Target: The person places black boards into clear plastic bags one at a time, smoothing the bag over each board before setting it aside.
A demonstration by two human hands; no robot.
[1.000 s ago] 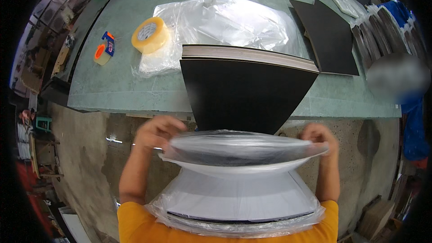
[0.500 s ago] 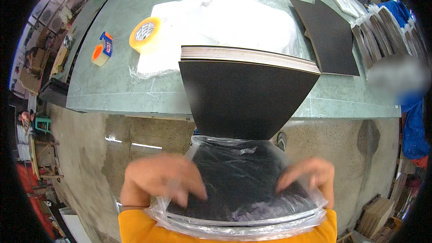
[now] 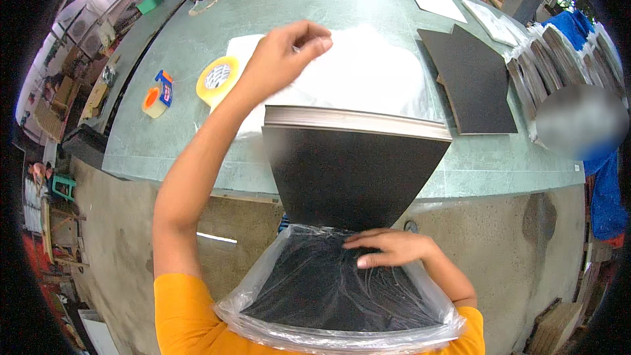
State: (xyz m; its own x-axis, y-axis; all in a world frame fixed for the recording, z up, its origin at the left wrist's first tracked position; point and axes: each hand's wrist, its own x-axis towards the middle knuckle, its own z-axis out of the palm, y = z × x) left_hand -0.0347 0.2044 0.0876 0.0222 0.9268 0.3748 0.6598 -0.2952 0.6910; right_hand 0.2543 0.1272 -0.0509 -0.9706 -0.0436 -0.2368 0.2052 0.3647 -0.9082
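Observation:
My left hand (image 3: 286, 56) is raised over the white plastic bags (image 3: 368, 69) on the table, fingers curved and thumb a little apart, nothing visible between them. My right hand (image 3: 391, 248) lies with fingers stretched out on the clear plastic around a black panel (image 3: 328, 296) close to my body. Beyond it, a stack of black boards (image 3: 351, 171) with pale edges leans at the table's front edge. A large roll of clear tape (image 3: 213, 89) rests beside the bags, near my left forearm.
On the green table (image 3: 230, 171), a blue tape dispenser (image 3: 158, 95) with a tape roll stands at the left. Loose black boards (image 3: 476, 85) lie at the right. Past them are plastic-wrapped bundles (image 3: 552, 59) and a white sheet (image 3: 434, 0) farther back.
My left hand has gone from the wrapped panel up and forward to above the white bags. My right hand has moved inward and forward on the plastic. The view has tilted up slightly.

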